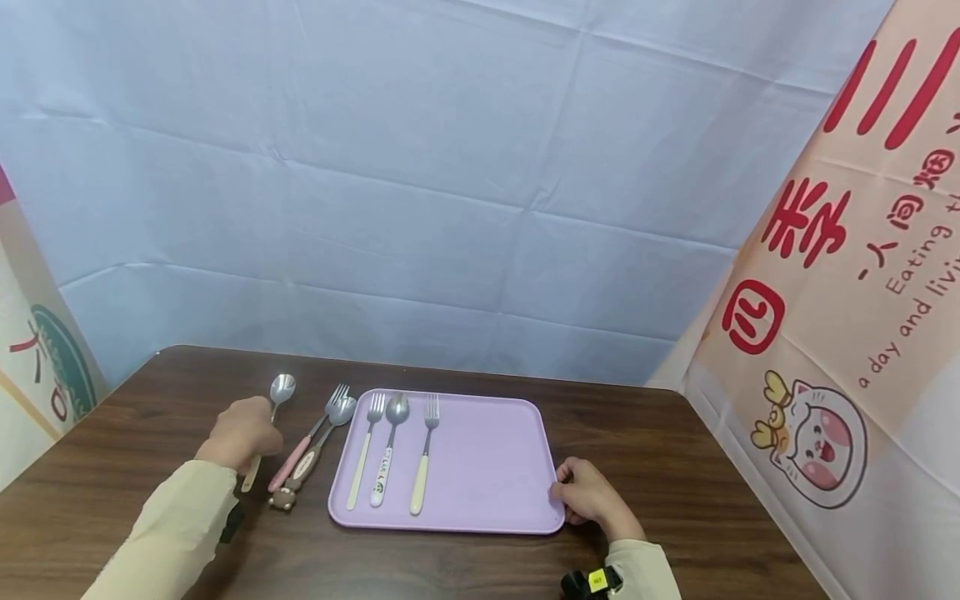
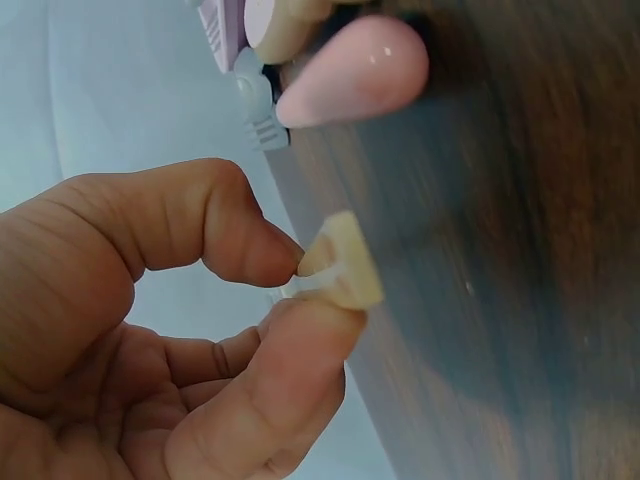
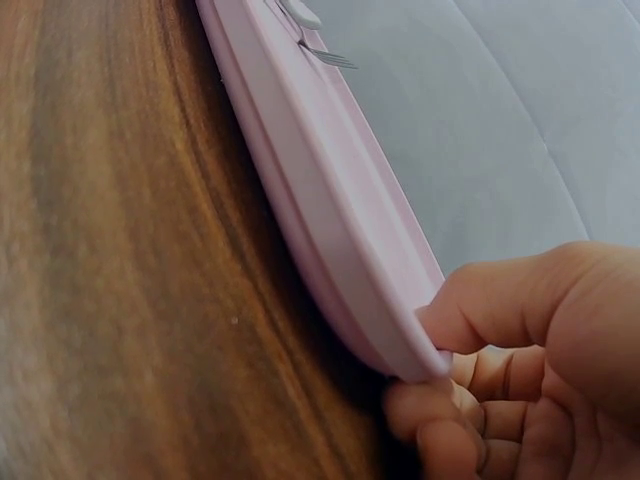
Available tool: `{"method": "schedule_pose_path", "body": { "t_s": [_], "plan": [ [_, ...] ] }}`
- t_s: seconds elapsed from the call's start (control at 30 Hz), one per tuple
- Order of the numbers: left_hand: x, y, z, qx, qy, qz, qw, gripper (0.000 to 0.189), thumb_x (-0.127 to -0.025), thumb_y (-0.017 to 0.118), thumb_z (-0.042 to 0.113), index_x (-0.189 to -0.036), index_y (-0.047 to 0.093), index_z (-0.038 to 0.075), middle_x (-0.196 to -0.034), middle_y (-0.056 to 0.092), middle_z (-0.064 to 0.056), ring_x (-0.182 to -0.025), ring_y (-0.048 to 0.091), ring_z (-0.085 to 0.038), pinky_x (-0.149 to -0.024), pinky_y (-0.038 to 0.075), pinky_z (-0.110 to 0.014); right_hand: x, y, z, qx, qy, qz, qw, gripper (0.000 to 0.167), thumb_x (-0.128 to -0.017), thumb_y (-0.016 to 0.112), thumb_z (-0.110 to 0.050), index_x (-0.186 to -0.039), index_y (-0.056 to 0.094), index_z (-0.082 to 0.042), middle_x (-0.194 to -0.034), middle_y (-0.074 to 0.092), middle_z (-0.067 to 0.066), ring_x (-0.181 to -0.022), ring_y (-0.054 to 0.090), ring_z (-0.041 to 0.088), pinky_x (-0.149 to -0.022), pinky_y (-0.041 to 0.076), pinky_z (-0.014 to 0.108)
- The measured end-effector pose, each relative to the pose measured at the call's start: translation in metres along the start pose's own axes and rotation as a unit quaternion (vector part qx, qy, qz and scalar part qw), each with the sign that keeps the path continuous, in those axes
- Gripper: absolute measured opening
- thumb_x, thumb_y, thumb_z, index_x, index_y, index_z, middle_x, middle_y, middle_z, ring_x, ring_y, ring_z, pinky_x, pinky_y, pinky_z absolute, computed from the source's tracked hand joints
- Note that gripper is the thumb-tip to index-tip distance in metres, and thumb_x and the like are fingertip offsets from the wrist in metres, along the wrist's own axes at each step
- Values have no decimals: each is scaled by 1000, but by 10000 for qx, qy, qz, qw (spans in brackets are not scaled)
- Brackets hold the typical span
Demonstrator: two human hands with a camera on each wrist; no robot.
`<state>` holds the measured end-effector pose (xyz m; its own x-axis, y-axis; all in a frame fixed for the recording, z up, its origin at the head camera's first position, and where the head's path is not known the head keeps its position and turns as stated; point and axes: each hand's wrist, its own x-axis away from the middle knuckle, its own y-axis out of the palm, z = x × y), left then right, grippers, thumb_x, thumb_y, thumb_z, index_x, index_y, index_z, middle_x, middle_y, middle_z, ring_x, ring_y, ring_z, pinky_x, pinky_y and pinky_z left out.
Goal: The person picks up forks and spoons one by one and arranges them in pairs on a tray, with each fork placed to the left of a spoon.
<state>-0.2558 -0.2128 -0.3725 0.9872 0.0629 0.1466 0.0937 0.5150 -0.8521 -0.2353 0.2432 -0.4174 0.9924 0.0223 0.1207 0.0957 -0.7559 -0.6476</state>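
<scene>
Between thumb and fingers, my left hand (image 1: 243,433) pinches the cream handle of a spoon (image 1: 282,388) left of the tray. The handle's end (image 2: 350,262) shows in the left wrist view, close over the table. My right hand (image 1: 592,497) grips the near right corner of the lilac tray (image 1: 487,467), thumb on the rim and fingers beneath. On the tray's left half lie a white-handled fork (image 1: 363,454), a spoon with a patterned white handle (image 1: 386,458) and a cream-handled fork (image 1: 423,467). Beside my left hand lie a pink-handled fork (image 1: 298,454) and a spoon with a brown bear handle (image 1: 311,458).
The dark wooden table (image 1: 450,571) runs back to a pale blue cloth (image 1: 412,208) hung behind it. A printed cloth (image 1: 847,333) with red characters and a cartoon cat borders the right side.
</scene>
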Motion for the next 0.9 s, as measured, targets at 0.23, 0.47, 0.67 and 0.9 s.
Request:
{"method": "schedule_pose_path", "body": {
  "t_s": [0.23,0.47,0.67,0.9],
  "plan": [
    [-1,5,7,8,-25,12,10000,11,-73,57,3,-77,50,-5,-67,49,-14,-49,53,-24,-40,44,-30,-1,0,1,1,32,32,10000,12,-73,58,1,-80,50,-2,-52,48,7,-42,48,14,-41,45,28],
    [-1,9,16,45,95,35,9999,20,-74,65,9,-76,51,-5,-67,50,-14,-49,54,-24,-40,46,-31,0,0,0,20,52,70,10000,12,-73,58,1,-80,50,-2,-53,48,8,-42,48,15,-41,45,29],
    [0,13,23,165,198,-37,9997,9,-70,58,1,-71,51,-3,-63,52,-13,-45,55,-22,-40,47,-31,0,0,0,12,54,39,10000,12,-73,59,1,-80,50,-2,-53,49,8,-43,48,15,-41,45,29],
    [1,18,31,24,375,51,9993,13,-67,62,3,-68,50,-2,-62,51,-12,-43,54,-21,-41,45,-31,0,0,0,32,58,63,10000,12,-73,59,0,-80,50,-2,-53,48,8,-43,47,15,-41,45,29]
  ]
}}
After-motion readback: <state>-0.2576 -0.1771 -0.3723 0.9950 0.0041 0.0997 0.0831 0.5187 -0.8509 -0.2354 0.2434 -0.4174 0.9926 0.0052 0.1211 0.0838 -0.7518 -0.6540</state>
